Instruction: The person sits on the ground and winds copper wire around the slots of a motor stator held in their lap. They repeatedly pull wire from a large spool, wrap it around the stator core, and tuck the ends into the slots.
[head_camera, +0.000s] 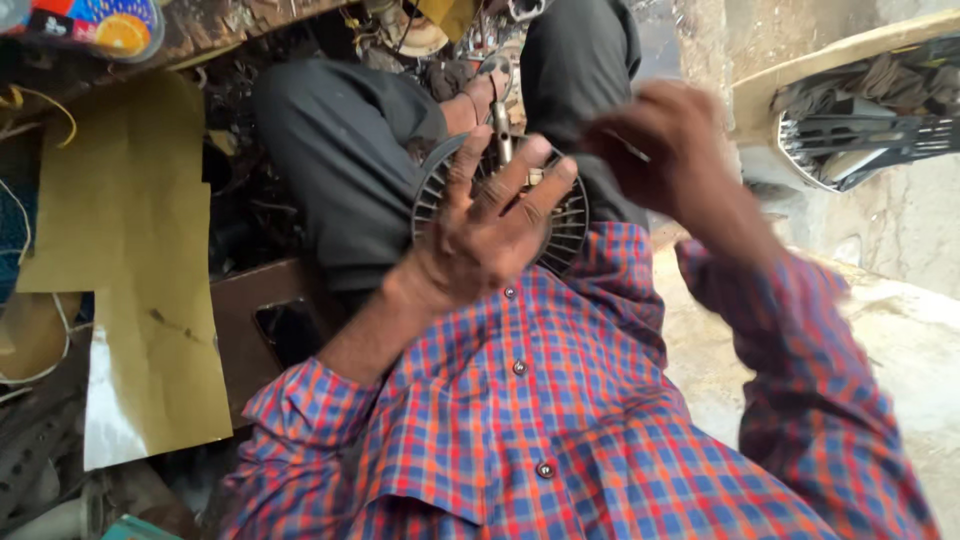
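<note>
Filling the bottom of the view is a checked shirt in red, blue and orange, its sleeves running up to both arms. Just beyond it, the left hand lies spread over a round finned metal part, a dark motor-like disc that sits upright in the lap against the shirt; the fingers are apart and pressed flat across its face, which looks like a way of bracing it so it cannot turn or slip. A thin metal shaft stands up out of the disc's middle between those fingers. To the right, the right hand is raised beside the disc and blurred; its fingers seem curled together, but I cannot tell whether they are clamped on anything. Past the hands, knees in dark trousers bend outward, making a cradle around the disc. On the left, a sheet of brown cardboard lies over cluttered ground with loose wires. Farther off at the upper right, a pale curved casing with a dark slatted grille rests against a rough concrete wall.
</note>
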